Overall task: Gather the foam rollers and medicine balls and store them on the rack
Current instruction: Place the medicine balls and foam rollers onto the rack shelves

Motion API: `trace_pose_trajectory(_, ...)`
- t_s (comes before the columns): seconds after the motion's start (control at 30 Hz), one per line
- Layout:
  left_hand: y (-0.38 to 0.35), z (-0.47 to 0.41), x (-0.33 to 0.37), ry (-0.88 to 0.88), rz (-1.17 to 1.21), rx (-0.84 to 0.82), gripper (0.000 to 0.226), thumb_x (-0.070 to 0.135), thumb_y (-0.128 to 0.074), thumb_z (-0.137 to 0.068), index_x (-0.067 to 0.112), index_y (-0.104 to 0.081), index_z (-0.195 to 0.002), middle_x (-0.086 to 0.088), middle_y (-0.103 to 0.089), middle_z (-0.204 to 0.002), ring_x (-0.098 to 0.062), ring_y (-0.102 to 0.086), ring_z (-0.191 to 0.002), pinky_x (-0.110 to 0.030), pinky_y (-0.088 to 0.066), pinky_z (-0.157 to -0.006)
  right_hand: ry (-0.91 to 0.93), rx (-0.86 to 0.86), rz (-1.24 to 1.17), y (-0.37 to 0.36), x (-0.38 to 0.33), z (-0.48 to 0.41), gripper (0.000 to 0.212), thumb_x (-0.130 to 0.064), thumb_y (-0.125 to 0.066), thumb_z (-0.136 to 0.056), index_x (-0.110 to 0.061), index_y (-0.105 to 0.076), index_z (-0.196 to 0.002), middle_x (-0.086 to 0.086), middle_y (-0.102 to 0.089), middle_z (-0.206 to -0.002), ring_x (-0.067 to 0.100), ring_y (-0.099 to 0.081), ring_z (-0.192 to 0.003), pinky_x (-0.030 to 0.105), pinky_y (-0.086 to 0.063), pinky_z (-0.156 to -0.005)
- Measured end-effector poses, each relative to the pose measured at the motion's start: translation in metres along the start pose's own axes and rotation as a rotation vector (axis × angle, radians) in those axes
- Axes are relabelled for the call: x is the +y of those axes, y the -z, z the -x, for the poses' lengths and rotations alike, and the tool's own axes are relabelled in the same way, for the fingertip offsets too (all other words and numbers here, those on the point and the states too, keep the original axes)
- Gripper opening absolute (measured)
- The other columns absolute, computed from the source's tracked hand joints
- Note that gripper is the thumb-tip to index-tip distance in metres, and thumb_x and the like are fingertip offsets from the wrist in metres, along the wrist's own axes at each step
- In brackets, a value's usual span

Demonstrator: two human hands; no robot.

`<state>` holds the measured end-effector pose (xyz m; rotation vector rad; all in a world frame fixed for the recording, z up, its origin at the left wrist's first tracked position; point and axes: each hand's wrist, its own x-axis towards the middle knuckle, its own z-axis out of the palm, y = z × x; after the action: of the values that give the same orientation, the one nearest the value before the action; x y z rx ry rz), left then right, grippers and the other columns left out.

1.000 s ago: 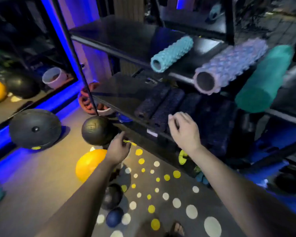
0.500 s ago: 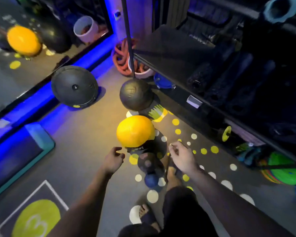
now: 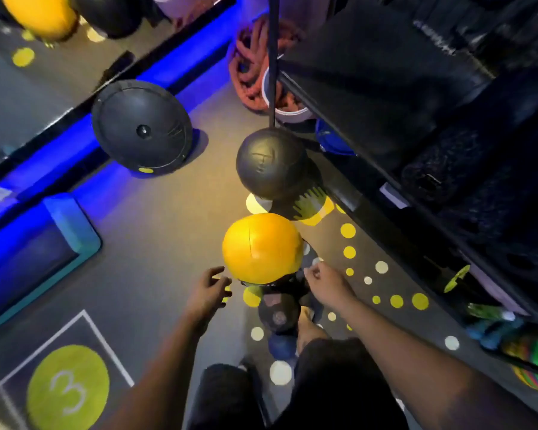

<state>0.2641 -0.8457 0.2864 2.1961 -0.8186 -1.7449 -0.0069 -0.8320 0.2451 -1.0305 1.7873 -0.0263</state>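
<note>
A yellow medicine ball [image 3: 261, 248] lies on the floor just in front of me. My left hand [image 3: 210, 290] hovers at its lower left with fingers spread and loosely curved, holding nothing. My right hand [image 3: 326, 282] is at its lower right, fingers loosely curled, empty. Beyond it sits a black medicine ball [image 3: 271, 162] by the rack post. A large black ball [image 3: 142, 128] lies at the left. A small dark ball [image 3: 278, 313] and a small blue ball [image 3: 281, 346] lie near my feet. Dark foam rollers [image 3: 441, 162] rest on the black rack [image 3: 354, 72] at the right.
A mirror wall with a blue light strip runs along the left. A teal-edged step platform [image 3: 66, 231] lies at the left. A coiled red rope [image 3: 249, 72] sits in a white tub behind the rack post. Coloured gear [image 3: 534, 355] lies under the rack at lower right.
My head has tilted down from the rack shelves to the floor. Both hands dropped from the shelf edge and came in close on either side of the yellow ball.
</note>
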Motion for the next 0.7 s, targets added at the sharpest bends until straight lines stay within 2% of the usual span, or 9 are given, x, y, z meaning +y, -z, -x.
trace_pose_trajectory(0.13, -0.016, -0.074, 0.014, 0.037, 0.172, 0.027, 0.027, 0.019, -0.049, -0.106, 0.017, -0.053, -0.133, -0.012, -0.067, -0.11, -0.027, -0.064, -0.093, -0.049, -0.054, -0.089, -0.115, -0.004, -0.077, -0.022, -0.003, -0.07, 0.025, -0.043, -0.051, -0.102, -0.022, -0.06, -0.094, 0.005, -0.067, -0.095, 0.028, -0.062, -0.094, 0.04, -0.052, -0.081)
trace_pose_trajectory(0.2, -0.026, -0.127, 0.003, 0.059, 0.2, 0.047, 0.031, 0.024, -0.05, -0.107, 0.012, -0.055, -0.134, -0.016, -0.065, -0.117, -0.027, -0.063, -0.094, -0.052, -0.053, -0.094, -0.169, 0.016, -0.137, -0.042, 0.003, -0.111, 0.028, -0.045, -0.052, -0.102, -0.018, -0.061, -0.099, 0.004, -0.065, -0.094, 0.029, -0.062, -0.096, 0.04, -0.05, -0.081)
trace_pose_trajectory(0.27, -0.031, -0.184, -0.017, 0.101, 0.147, 0.042, 0.041, 0.033, -0.052, -0.106, 0.009, -0.052, -0.139, -0.019, -0.061, -0.128, -0.027, -0.063, -0.1, -0.052, -0.052, -0.096, -0.236, 0.001, -0.148, -0.068, 0.01, -0.158, 0.042, -0.05, -0.052, -0.101, -0.014, -0.06, -0.12, 0.01, -0.066, -0.116, 0.034, -0.06, -0.113, 0.04, -0.047, -0.09)
trace_pose_trajectory(0.37, -0.043, -0.276, -0.059, 0.146, 0.054, 0.05, 0.057, 0.043, -0.053, -0.104, 0.007, -0.046, -0.147, -0.014, -0.056, -0.142, -0.027, -0.059, -0.117, -0.044, -0.051, -0.092, -0.36, -0.003, -0.249, -0.109, 0.031, -0.236, 0.07, -0.061, -0.05, -0.098, -0.017, -0.037, -0.151, 0.012, -0.047, -0.149, 0.037, -0.046, -0.134, 0.045, -0.039, -0.107)
trace_pose_trajectory(0.43, -0.044, -0.344, -0.083, 0.163, 0.027, 0.114, 0.063, 0.047, -0.052, -0.103, 0.005, -0.043, -0.149, -0.011, -0.054, -0.142, -0.027, -0.056, -0.121, -0.038, -0.051, -0.091, -0.423, 0.08, -0.378, -0.137, 0.044, -0.294, 0.076, -0.062, -0.05, -0.098, -0.017, -0.029, -0.156, 0.014, -0.039, -0.156, 0.037, -0.041, -0.139, 0.048, -0.035, -0.111)
trace_pose_trajectory(0.5, -0.043, -0.403, -0.106, 0.186, -0.033, 0.179, 0.072, 0.059, -0.049, -0.1, 0.006, -0.044, -0.149, -0.013, -0.051, -0.15, -0.03, -0.05, -0.133, -0.043, -0.043, -0.109, -0.464, 0.167, -0.443, -0.157, 0.057, -0.349, 0.08, -0.064, -0.048, -0.097, -0.014, -0.028, -0.157, 0.016, -0.035, -0.158, 0.038, -0.037, -0.142, 0.047, -0.031, -0.113)
trace_pose_trajectory(0.57, -0.039, -0.453, -0.126, 0.215, -0.059, 0.191, 0.084, 0.073, -0.043, -0.094, 0.007, -0.049, -0.146, -0.01, -0.053, -0.147, -0.025, -0.05, -0.132, -0.041, -0.037, -0.111, -0.493, 0.236, -0.488, -0.171, 0.071, -0.397, 0.086, -0.071, -0.046, -0.094, -0.013, -0.029, -0.156, 0.018, -0.033, -0.159, 0.039, -0.034, -0.144, 0.048, -0.029, -0.116)
trace_pose_trajectory(0.63, -0.043, -0.488, -0.134, 0.204, 0.013, 0.076, 0.096, 0.087, -0.035, -0.086, 0.013, -0.053, -0.144, -0.006, -0.058, -0.141, -0.021, -0.055, -0.122, -0.037, -0.04, -0.105, -0.488, 0.236, -0.58, -0.178, 0.082, -0.431, 0.101, -0.085, -0.046, -0.081, -0.018, -0.033, -0.155, 0.014, -0.036, -0.159, 0.037, -0.036, -0.143, 0.049, -0.031, -0.117)
trace_pose_trajectory(0.7, -0.051, -0.506, -0.136, 0.207, 0.182, -0.073, 0.079, 0.078, -0.029, -0.095, 0.021, -0.055, -0.142, -0.011, -0.066, -0.132, -0.024, -0.064, -0.11, -0.04, -0.047, -0.1, -0.502, 0.223, -0.638, -0.181, 0.088, -0.447, 0.111, -0.094, -0.045, -0.069, -0.023, -0.036, -0.154, 0.01, -0.038, -0.158, 0.034, -0.037, -0.143, 0.052, -0.03, -0.119)
